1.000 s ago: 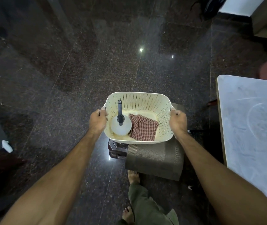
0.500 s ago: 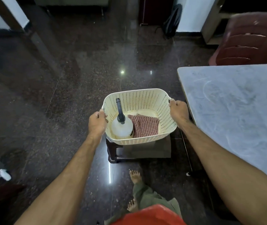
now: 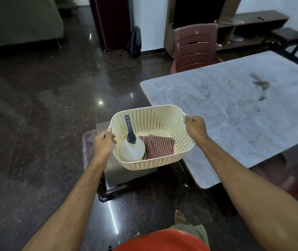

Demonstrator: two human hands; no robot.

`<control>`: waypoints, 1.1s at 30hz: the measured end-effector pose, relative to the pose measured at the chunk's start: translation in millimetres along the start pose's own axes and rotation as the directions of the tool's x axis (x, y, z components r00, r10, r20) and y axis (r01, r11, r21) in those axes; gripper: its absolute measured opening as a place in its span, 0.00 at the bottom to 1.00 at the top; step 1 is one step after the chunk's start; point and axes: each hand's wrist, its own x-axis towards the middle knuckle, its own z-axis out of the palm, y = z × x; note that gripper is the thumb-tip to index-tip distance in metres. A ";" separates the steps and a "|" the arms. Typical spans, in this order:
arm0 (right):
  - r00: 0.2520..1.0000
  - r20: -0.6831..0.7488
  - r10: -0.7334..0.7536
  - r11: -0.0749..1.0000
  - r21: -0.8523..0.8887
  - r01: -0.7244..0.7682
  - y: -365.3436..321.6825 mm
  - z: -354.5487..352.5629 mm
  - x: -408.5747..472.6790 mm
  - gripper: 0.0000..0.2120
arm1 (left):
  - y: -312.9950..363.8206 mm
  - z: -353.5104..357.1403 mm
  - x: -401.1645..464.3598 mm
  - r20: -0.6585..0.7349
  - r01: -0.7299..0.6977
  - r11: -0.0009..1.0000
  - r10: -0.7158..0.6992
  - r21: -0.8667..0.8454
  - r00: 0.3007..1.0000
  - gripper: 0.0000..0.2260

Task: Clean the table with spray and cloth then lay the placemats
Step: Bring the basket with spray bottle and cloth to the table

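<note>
Both hands held a cream perforated basket (image 3: 162,124) in the air, above the dark polished floor (image 3: 44,124) and just beside the near corner of the pale, smeared surface (image 3: 235,109). The left hand (image 3: 103,144) had its fingers curled round the basket's left rim, and the right hand (image 3: 195,126) had its fingers clamped on the right rim at a handle. Inside the basket, on its left side, stood a white spray bottle (image 3: 132,148) with a black nozzle pointing toward the far wall of the basket. A red-and-white checked cloth (image 3: 158,145) lay crumpled on the basket's bottom, just to the right of the bottle and touching it. Below the basket sat a low dark stool (image 3: 108,185) with greyish placemats (image 3: 124,174) lying on top of it. The surface showed streaks and darker patches toward its far right. A brownish-red plastic chair (image 3: 196,48) stood at the far edge of the surface. A bare foot (image 3: 180,217) was on the floor beneath the arms.
</note>
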 end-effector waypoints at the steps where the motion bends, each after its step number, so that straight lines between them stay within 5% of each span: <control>1: 1.000 -0.010 0.006 1.000 0.009 -0.006 3.9 -12.3 3.4 0.18 | 3.5 11.6 -3.4 0.011 -0.014 1.000 0.014 0.001 1.000 0.13; 18: 0.998 -0.041 0.046 0.997 0.066 -0.043 73.4 -184.4 129.4 0.14 | 61.0 226.6 -50.6 0.053 -0.046 0.998 0.049 -0.047 0.997 0.13; 33: 0.999 -0.044 -0.003 1.000 0.013 0.003 51.0 -184.3 272.5 0.12 | 115.2 308.4 45.3 0.055 -0.051 0.999 0.050 0.001 0.997 0.12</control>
